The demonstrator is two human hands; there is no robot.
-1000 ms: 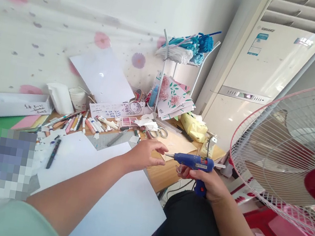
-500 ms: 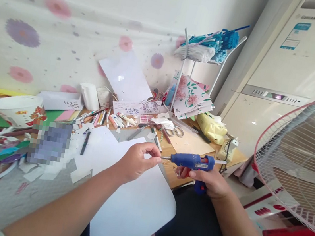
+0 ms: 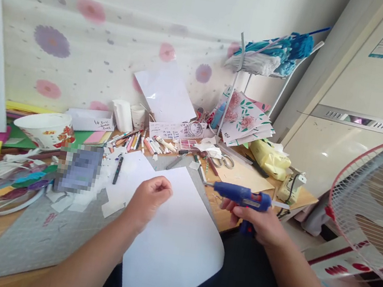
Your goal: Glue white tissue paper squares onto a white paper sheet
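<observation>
My right hand (image 3: 266, 224) is wrapped round the handle of a blue hot glue gun (image 3: 239, 195). The gun lies level with its nozzle toward the left, and a pale glue stick (image 3: 281, 205) pokes out of its back. My left hand (image 3: 148, 200) is closed with the fingertips pinched together; anything in the pinch is too small or hidden to make out. Beneath it a large white sheet of paper (image 3: 174, 243) reaches over the table's front edge toward my lap. A gap separates the nozzle from my left hand.
Markers (image 3: 136, 141), scissors (image 3: 225, 160) and a paper tub (image 3: 47, 129) lie along the back of the table. A grey cutting mat (image 3: 39, 240) with paper scraps is at left. On the right stand a power strip (image 3: 290, 187) and a caged fan (image 3: 376, 204).
My left hand has drawn back left and down, away from the nozzle it was at before. The glue gun stays in my right hand. The view has turned slightly left.
</observation>
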